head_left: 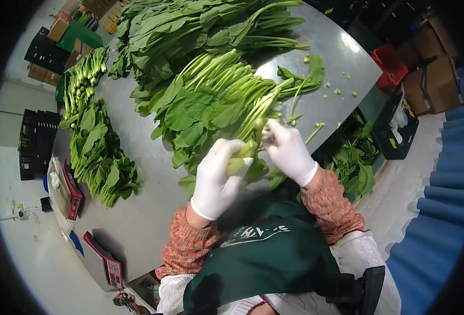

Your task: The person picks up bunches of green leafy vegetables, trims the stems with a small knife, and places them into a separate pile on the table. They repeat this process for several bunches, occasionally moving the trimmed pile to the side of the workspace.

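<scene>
White gloves cover both hands. My left hand point(219, 178) is wrapped round a small bunch of leafy greens point(237, 163), its fingers closed over the pale stems. Close on its right, my right hand point(288, 149) has its fingers bent together at the bunch's stem; what they pinch is too small to make out. Just beyond the hands lies a pile of greens point(195, 113) with light green stems pointing to the upper right. A bigger heap of leafy greens point(163, 31) is behind it. Cut stem pieces point(337, 91) are scattered to the right.
On the metal table point(153, 210), a row of bundled greens point(98, 142) runs down the left side. Two red scales point(106, 260) stand at the left edge. Past the right edge are a crate with leaves point(355, 163), a red bin point(388, 65) and cardboard boxes point(431, 86).
</scene>
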Motion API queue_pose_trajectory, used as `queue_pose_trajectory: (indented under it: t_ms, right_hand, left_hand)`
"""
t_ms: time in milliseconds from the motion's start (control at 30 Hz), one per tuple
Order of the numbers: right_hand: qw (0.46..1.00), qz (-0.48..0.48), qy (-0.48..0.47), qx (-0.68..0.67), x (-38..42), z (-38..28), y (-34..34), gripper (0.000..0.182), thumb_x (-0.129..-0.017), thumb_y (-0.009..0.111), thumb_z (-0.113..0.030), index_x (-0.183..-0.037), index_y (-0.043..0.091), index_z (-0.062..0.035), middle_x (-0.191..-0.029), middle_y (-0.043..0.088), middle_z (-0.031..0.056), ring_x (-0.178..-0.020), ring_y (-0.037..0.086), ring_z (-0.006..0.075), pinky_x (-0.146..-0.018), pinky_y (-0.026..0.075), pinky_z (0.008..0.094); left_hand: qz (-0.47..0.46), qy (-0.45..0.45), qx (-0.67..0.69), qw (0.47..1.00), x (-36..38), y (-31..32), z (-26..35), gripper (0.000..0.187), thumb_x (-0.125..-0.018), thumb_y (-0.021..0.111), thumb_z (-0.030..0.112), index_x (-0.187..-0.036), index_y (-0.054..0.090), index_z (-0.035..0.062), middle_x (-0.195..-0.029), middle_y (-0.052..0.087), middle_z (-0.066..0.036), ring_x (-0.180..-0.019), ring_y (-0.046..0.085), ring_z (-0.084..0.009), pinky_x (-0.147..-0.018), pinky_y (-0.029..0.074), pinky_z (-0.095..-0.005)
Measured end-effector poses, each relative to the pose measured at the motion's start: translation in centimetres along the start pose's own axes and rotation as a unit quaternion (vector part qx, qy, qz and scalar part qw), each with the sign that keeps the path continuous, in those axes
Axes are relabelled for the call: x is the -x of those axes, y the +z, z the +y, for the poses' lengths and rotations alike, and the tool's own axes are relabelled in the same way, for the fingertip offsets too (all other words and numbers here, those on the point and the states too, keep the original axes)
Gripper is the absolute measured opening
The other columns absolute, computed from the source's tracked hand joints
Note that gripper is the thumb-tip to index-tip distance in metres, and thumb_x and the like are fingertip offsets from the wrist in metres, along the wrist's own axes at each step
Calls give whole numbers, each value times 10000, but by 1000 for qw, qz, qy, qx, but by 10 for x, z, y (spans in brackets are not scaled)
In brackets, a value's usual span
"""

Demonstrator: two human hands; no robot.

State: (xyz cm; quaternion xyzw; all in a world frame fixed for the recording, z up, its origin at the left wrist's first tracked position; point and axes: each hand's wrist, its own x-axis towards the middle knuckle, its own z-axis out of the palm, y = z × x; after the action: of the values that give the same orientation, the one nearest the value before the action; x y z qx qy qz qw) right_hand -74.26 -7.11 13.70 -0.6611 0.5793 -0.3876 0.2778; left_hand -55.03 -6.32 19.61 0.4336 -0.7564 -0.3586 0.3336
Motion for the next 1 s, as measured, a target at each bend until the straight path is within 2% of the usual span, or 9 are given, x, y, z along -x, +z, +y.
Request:
queue_pose_trajectory:
  t_ms: [67,133,300,400,500,667,800,833,1000]
  right_hand:
    - [982,-36,150,-109,-3,21,-4,230,-926,567,-38,-1147,620,-8,-726,671,137,-657,677,196,-613,523,315]
    - [953,-81,162,-241,1,11,-16,301,-971,569,-116,-1250,605,-10,-777,641,18,-670,614,69,-627,501,232]
    - [875,-252,48,-410,3,-24,-32,331,-915,641,-30,-1245,629,-4,-1026,685,33,-931,594,75,-848,482,247]
    - [905,-219,42,-361,6,-18,-27,213,-869,684,-8,-1082,681,-5,-890,668,12,-781,577,36,-696,469,208]
    - [954,-209,-16,-217,5,-22,-29,124,-834,721,-29,-950,683,-9,-708,581,-25,-585,475,-11,-507,363,182]
    - [936,-309,-8,-170,-6,11,-25,125,-819,673,-138,-858,622,-30,-683,581,71,-622,556,149,-605,471,294]
    - [981,-114,62,143,-20,91,-28,229,-853,682,-224,-996,689,-45,-732,669,111,-624,619,148,-617,500,310]
    - [987,-83,125,53,-31,107,-26,265,-856,685,-232,-1047,682,-48,-728,665,104,-614,614,152,-618,505,314]
    - [941,42,270,-200,-89,114,3,312,-887,692,-267,-1036,666,6,-709,624,21,-588,566,94,-556,459,255]
  left_hand:
    - [-26,-42,73,996,3,-9,-3,158,-925,618,58,-1066,600,-11,-919,616,-69,-814,602,-152,-760,483,-273]
    - [-55,-99,168,979,9,-17,-12,172,-955,606,94,-1088,609,-15,-943,640,-43,-839,595,-108,-768,485,-258]
    - [-150,-284,374,870,3,-16,-3,250,-939,652,143,-1129,635,-19,-1010,645,-5,-917,547,-66,-809,465,-247]
    - [-164,-83,130,974,5,-11,-18,252,-905,642,77,-1147,633,5,-916,679,-57,-807,630,-149,-756,503,-281]
    - [-151,-17,-29,988,10,-7,-26,296,-809,695,62,-1100,646,37,-931,671,-137,-818,658,-303,-724,516,-340]
    - [-86,-13,-269,959,7,-22,-37,281,-774,698,42,-1045,624,31,-929,667,-157,-814,654,-352,-701,525,-382]
    - [100,-82,-215,968,14,-61,-64,185,-820,658,-19,-993,610,26,-824,644,-104,-702,622,-212,-667,495,-286]
    - [107,-162,-105,975,17,-66,-65,163,-822,685,-10,-969,616,1,-813,638,-108,-702,622,-206,-686,506,-285]
    - [134,-128,-59,981,4,-37,-51,91,-848,721,11,-902,647,4,-791,637,9,-713,539,-43,-666,461,-206]
